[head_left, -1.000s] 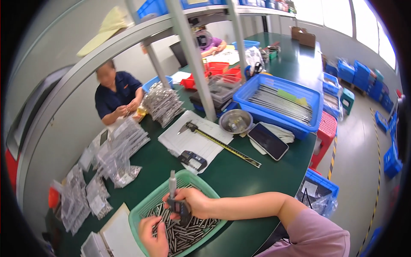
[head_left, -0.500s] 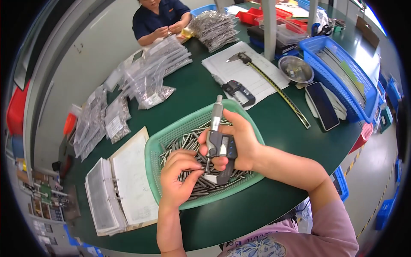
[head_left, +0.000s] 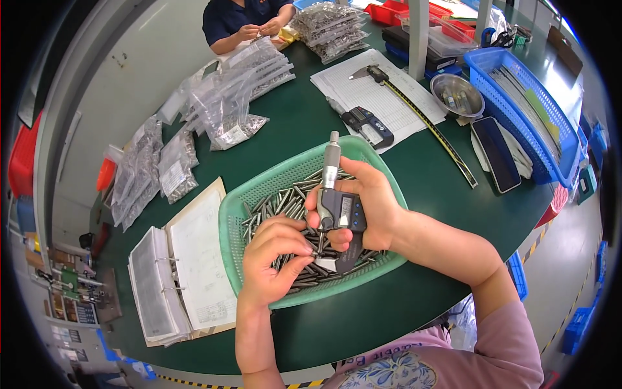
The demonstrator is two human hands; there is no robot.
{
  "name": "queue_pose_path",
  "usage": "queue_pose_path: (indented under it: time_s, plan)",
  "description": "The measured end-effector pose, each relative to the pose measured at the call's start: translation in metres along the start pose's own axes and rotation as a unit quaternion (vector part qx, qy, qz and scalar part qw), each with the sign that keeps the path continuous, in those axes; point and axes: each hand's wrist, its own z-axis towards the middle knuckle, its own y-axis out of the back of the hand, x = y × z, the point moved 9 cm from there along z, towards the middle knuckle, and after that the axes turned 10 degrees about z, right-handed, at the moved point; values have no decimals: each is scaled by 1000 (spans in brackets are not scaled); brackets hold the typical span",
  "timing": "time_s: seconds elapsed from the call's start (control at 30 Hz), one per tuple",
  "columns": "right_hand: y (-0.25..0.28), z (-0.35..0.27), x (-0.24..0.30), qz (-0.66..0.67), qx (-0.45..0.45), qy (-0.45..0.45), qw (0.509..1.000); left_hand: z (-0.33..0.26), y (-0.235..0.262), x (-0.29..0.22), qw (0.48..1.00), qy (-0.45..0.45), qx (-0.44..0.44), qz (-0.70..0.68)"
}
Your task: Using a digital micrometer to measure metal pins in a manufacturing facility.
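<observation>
My right hand [head_left: 381,211] is wrapped round a digital micrometer [head_left: 341,211], its thimble pointing up and away and its frame curving down over the basket. My left hand [head_left: 269,262] is closed in a pinch at the micrometer's measuring gap. Between the fingertips sits a small metal pin, mostly hidden, its end at the gap. Beneath both hands stands a green plastic basket [head_left: 228,256] with many loose metal pins [head_left: 285,202] lying in it at all angles.
Left of the basket lies an open ring binder [head_left: 202,266]. Bagged metal parts [head_left: 178,170] cover the far left. Beyond the basket are a second micrometer [head_left: 368,126], a caliper [head_left: 421,113], a metal bowl [head_left: 457,84], a phone [head_left: 495,154] and a blue basket [head_left: 565,155]. A co-worker [head_left: 243,23] sits opposite.
The view has shifted slightly, so the table things sit higher in the picture. Both hands keep their grips, and the micrometer stays over the basket with its display turned more into view.
</observation>
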Motion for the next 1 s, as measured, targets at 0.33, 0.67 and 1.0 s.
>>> queue_pose_path:
  time_s: [0.33,0.67,1.0]
  plan:
    - [0,1,-3,-20,-6,-17,1000,1,-4,-2,1000,-10,20,-16]
    - [1,4,0,-76,3,15,997,1,-5,-3,999,-12,26,-22]
    - [1,3,5,-102,-11,51,993,1,-8,-1,998,5,26,59]
